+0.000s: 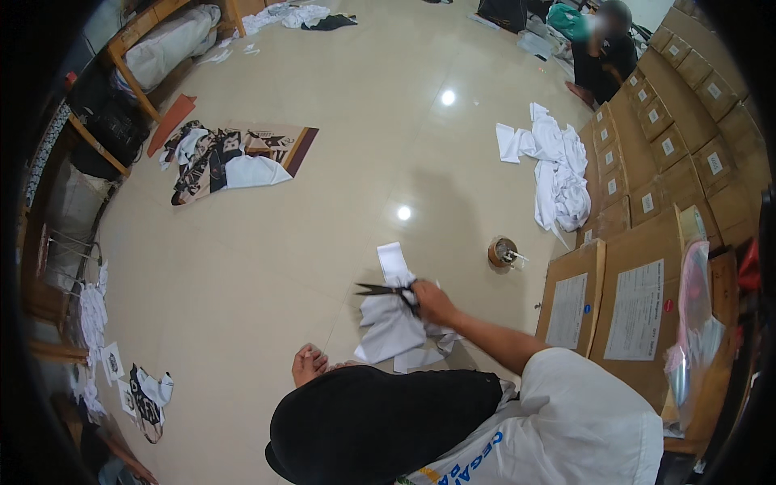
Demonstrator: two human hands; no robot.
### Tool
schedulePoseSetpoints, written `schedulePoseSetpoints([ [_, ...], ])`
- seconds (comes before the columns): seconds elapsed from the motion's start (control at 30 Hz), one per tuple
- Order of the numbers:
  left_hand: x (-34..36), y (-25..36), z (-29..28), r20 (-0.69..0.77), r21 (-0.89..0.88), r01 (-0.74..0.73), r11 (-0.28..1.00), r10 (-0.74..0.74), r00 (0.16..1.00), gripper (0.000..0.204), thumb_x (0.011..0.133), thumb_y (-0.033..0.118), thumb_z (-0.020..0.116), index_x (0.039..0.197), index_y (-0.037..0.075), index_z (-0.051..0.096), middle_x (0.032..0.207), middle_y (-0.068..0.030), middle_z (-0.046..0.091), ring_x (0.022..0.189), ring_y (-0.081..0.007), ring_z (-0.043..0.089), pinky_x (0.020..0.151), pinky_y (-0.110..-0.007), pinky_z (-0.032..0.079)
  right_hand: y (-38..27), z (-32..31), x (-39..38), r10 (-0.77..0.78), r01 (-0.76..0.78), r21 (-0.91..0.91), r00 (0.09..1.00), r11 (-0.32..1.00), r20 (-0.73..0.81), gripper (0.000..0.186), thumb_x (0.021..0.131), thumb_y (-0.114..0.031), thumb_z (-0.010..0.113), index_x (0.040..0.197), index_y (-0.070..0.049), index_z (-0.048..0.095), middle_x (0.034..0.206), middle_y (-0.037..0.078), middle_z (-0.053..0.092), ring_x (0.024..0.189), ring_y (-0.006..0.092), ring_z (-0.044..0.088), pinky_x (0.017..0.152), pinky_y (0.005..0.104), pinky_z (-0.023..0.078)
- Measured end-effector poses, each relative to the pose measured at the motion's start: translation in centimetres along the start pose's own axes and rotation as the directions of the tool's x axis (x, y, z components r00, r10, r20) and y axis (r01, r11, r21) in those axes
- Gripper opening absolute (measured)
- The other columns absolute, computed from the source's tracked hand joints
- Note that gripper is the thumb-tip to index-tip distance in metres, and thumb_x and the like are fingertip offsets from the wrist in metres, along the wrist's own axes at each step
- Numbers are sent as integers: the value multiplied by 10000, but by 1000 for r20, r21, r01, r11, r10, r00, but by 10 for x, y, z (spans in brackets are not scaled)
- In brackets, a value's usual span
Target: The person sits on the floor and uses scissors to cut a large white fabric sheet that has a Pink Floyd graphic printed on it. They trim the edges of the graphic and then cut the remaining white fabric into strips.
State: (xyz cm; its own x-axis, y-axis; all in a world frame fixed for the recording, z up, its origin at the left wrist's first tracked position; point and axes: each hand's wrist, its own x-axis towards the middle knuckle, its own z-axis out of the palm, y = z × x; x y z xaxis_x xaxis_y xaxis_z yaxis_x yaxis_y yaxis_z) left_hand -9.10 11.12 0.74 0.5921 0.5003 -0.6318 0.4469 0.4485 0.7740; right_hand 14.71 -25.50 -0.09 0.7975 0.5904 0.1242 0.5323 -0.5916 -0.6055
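Black scissors [377, 288] are in my right hand [435, 303], its fingers wrapped round the handles. Their blades point left and stand a little apart, above pieces of white cloth [392, 331] on the floor. A narrow white strip [392, 260] sticks out on the far side of this cloth. To the left of the cloth, my left hand [309, 364] is held low with its fingers curled. Whether anything is between those fingers is hidden. The black headwear and white shirt cover the near part of the view.
Stacked cardboard boxes [643, 311] line the right side. A brown cup-like container [503, 252] stands before them, with a white cloth heap [560, 174] beyond. Patterned fabric [234, 158] lies at far left. Another person [605, 56] sits at far right; someone's arm [129, 461] shows at lower left.
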Motion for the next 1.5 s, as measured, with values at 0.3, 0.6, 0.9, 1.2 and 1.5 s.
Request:
schedulePoseSetpoints([
  [0.3,-116,17,-157,-359,154,-226,962,267,894,438,1126,354,568,1490,111,579,1337,-111,674,1207,-238,638,1055,-423,501,231,-339,129,342,-738,-360,613,571,-712,159,923,-106,690,1038,4,686,1069,205,718,1063,412,686,952,520,532],
  [0.6,-158,49,-186,-564,109,-213,971,237,791,434,1135,370,552,1502,138,567,1377,-85,641,1215,-221,601,1063,-403,463,170,-290,23,406,-463,57,703,884,-584,178,936,-173,792,928,-5,732,820,167,759,715,212,731,703,378,559],
  [0.9,-95,47,-166,-382,154,-185,970,232,895,439,1130,346,582,1480,81,568,1270,-114,663,1114,-216,628,956,-375,543,58,-109,-76,630,-647,-23,749,762,-206,433,772,-330,952,883,43,760,813,234,746,770,388,749,755,469,587],
  [1.2,-83,27,-209,-410,-17,-115,993,98,907,477,1084,375,630,1464,94,565,1312,-98,621,1152,-252,637,943,-407,549,52,-127,-68,500,-436,-323,853,840,150,401,773,-273,913,996,-7,712,907,217,730,904,403,736,824,502,589],
  [1.5,-101,26,-206,-400,-98,-135,986,85,913,474,1101,313,574,1530,116,550,1418,-118,619,1250,-261,611,1046,-410,480,123,-220,-68,501,-641,-357,761,679,-412,148,859,-27,710,1007,-43,706,1012,190,706,1034,412,682,878,527,553],
])
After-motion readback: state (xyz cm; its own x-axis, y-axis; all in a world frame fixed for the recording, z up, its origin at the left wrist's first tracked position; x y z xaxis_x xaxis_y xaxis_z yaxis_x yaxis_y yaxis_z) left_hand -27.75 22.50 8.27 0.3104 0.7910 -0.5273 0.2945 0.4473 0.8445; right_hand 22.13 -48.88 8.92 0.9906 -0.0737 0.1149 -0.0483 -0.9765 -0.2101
